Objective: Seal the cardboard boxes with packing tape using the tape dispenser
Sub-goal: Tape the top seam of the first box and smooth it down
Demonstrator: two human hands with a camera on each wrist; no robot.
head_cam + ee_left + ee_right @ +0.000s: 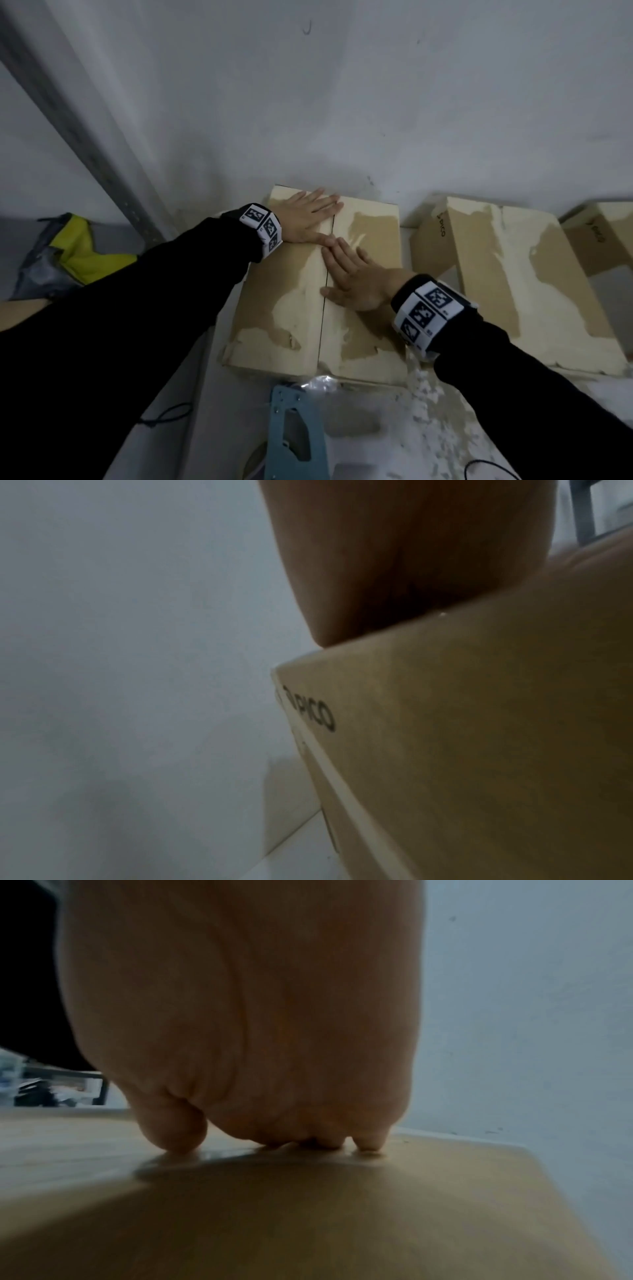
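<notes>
Both hands, left (306,215) and right (352,278), press flat on box (294,301).

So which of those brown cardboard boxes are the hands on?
The leftmost brown cardboard box: left hand and right hand lie flat on its flaps. The other boxes go untouched.

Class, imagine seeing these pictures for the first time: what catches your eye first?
Two flat hands, the left hand and the right hand, press the flaps of a cardboard box by the wall. A blue tape dispenser lies just in front of it.
</notes>
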